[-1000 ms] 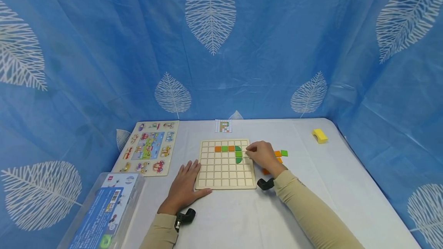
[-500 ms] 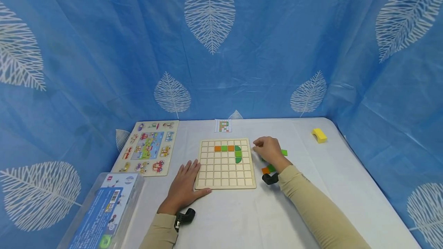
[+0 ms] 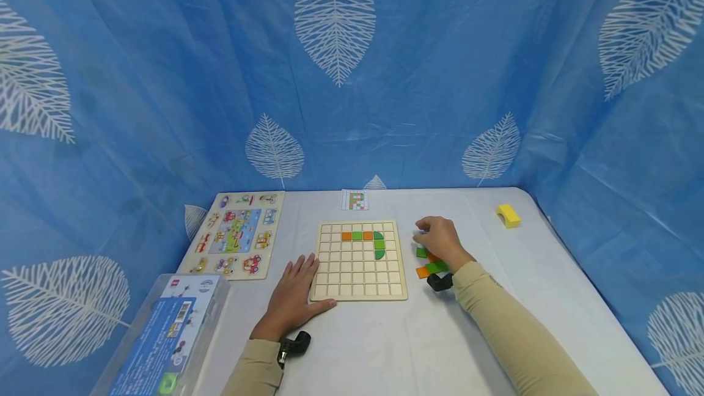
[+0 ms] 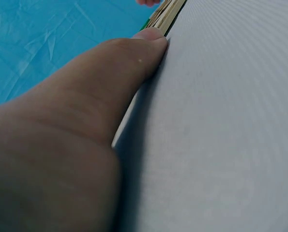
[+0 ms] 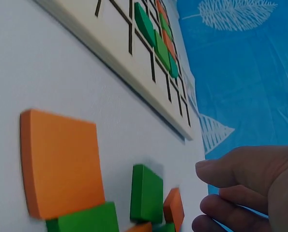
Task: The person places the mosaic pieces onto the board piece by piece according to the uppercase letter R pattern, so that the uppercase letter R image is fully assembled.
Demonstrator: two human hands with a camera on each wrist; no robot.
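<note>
My left hand (image 3: pixel 294 293) lies flat with spread fingers against the left edge and lower left corner of the wooden grid board (image 3: pixel 348 274). Its thumb (image 4: pixel 129 58) is along the board's near side in the left wrist view. Orange and green tiles form a bent row in the upper part of the grid, ending in a dark green curved tile (image 3: pixel 379 255). Right of the board, my right hand (image 3: pixel 442 242) hovers over loose tiles, partly hiding them. In the right wrist view its thumb and fingers are apart, with nothing between them, near a green tile (image 5: pixel 146 193) and an orange tile (image 5: pixel 61 164).
A small pattern card (image 3: pixel 354 200) lies behind the board. On the left are a vehicle picture puzzle (image 3: pixel 275 219) and a clear plastic box (image 3: pixel 170 329) with a printed sheet. A yellow arch block (image 3: pixel 508 216) sits at the far right. Blue leaf-patterned curtains surround the table.
My right hand has moved right, from the board's right edge to over the loose tiles. More of the near tiles now show. My left hand and the tiles on the board stay put.
</note>
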